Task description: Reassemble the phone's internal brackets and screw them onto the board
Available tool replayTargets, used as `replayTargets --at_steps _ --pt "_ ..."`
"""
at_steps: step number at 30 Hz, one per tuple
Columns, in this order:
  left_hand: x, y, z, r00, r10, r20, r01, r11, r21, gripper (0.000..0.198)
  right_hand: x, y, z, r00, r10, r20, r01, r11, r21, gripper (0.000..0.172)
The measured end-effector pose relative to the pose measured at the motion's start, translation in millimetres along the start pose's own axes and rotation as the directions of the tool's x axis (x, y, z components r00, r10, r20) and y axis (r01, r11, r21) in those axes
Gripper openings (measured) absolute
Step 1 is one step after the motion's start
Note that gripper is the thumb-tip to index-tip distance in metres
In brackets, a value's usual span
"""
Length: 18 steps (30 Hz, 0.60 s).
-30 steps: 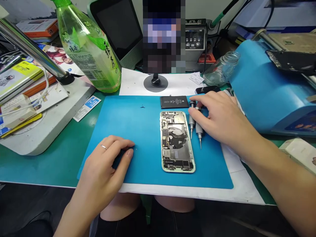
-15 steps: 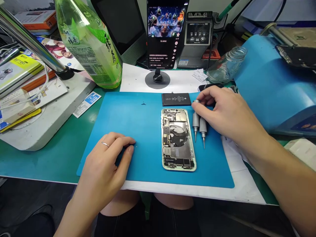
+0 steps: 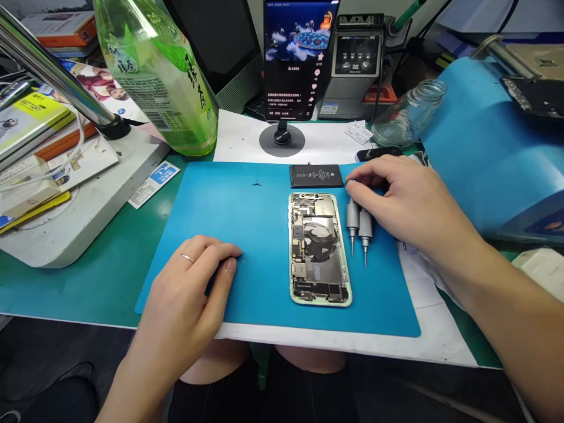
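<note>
An opened phone [image 3: 318,247] lies face-down in the middle of the blue mat [image 3: 247,211], its boards and shields bare. A black battery [image 3: 315,175] lies just beyond its top end. Two grey screwdrivers [image 3: 358,226] lie side by side to the right of the phone, tips pointing toward me. My right hand [image 3: 405,202] reaches in from the right, its thumb and forefinger pinched on the cap of the left screwdriver. My left hand [image 3: 189,288], a ring on one finger, rests loosely curled on the mat left of the phone, holding nothing.
A green bottle [image 3: 163,76] stands at the back left beside a white microscope base [image 3: 88,200] and stacked books. A phone on a stand [image 3: 299,59] plays video, with a soldering station [image 3: 356,64] and glass jar [image 3: 408,114] nearby. A blue machine [image 3: 480,147] fills the right.
My right fingers have shifted on the screwdriver caps, and the two drivers have slid slightly right, away from the phone. My left hand has stayed put.
</note>
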<state>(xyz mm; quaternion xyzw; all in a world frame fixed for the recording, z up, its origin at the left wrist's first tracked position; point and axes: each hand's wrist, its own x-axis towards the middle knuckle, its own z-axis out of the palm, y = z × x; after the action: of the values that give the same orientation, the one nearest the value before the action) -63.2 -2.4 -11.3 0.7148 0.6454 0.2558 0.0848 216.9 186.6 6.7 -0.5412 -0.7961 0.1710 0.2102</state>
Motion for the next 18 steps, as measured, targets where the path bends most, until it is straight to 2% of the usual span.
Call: replayTargets --at_steps 9,18 --pt "0.0 -1.4 0.1 1.0 -0.008 0.009 0.008 1.0 0.004 0.014 -5.7 -3.7 -3.8 0.996 0.051 -0.075 -0.042 0.992 0.12 0.022" --pt "-0.8 -1.0 1.6 1.0 -0.013 0.002 0.013 1.0 -0.001 0.014 -7.7 -5.2 -4.5 0.992 0.03 -0.12 -0.008 0.983 0.184 0.02"
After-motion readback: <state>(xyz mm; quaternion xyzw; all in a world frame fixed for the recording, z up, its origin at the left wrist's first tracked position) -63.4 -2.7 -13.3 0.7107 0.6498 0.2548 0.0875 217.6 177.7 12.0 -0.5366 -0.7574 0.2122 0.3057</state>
